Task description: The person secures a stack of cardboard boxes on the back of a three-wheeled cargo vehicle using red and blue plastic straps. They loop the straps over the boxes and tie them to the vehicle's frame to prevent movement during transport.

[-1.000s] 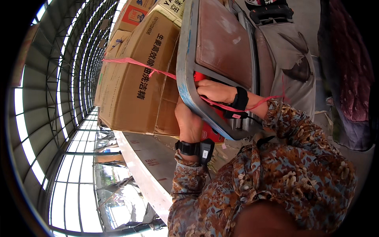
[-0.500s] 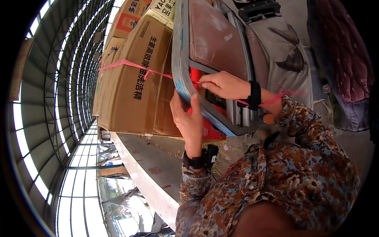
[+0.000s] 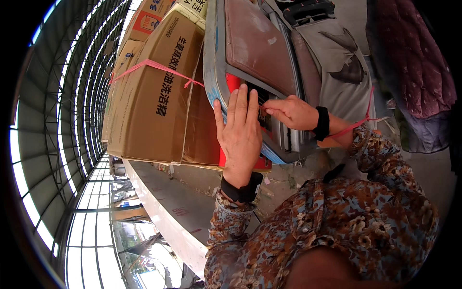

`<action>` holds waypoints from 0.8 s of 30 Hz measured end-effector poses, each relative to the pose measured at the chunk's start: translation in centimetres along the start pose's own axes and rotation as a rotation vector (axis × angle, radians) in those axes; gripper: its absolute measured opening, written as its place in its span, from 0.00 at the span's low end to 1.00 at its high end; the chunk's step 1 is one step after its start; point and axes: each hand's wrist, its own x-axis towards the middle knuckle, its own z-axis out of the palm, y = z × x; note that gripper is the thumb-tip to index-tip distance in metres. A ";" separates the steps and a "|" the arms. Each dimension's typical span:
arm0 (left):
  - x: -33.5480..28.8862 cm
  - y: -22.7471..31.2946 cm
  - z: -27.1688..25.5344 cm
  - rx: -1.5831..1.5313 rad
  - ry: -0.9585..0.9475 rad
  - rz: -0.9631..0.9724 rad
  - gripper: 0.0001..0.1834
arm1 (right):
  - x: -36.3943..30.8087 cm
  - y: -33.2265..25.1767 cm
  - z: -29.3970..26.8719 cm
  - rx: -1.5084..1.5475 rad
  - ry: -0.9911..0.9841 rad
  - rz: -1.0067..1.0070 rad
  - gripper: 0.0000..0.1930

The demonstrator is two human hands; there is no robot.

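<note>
A pink string [image 3: 166, 69] runs across the side of a brown cardboard box [image 3: 144, 111] to a grey metal frame [image 3: 210, 62] with worn blue paint. My left hand [image 3: 239, 137] lies over the frame's near corner, fingers stretched out and held fairly straight. Just right of its fingertips, my right hand [image 3: 294, 114] is closed in a pinch on the pink string, inside the frame's opening. More of this string trails under my right forearm and rises to the right. My left palm hides part of the string. A brown panel [image 3: 262, 48] fills the upper part of the frame.
More cartons [image 3: 147, 21] are stacked behind the brown box. A red box [image 3: 262, 164] shows below the frame. Right of it are a torn grey seat cover [image 3: 332, 58], a black handle [image 3: 310, 10] and a purple quilted cloth [image 3: 414, 62].
My left hand has moved from gripping the frame's edge to lying flat over its corner. My right hand has shifted slightly right and down with the string, whose trailing end now stands higher.
</note>
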 end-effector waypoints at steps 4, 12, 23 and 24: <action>-0.2 0.9 0.0 0.064 -0.073 -0.019 0.26 | -0.8 0.6 -0.7 0.054 -0.032 -0.025 0.09; 0.4 1.7 -0.4 -0.028 0.078 -0.017 0.11 | -1.0 -1.6 -1.9 0.104 -0.107 0.024 0.09; -0.9 0.6 0.0 -0.648 0.495 -0.370 0.05 | 4.9 -4.1 -4.5 0.881 -0.386 0.296 0.13; -0.2 0.8 -0.4 -0.534 0.509 -0.324 0.06 | 5.2 -2.4 -3.7 0.924 -0.293 0.320 0.13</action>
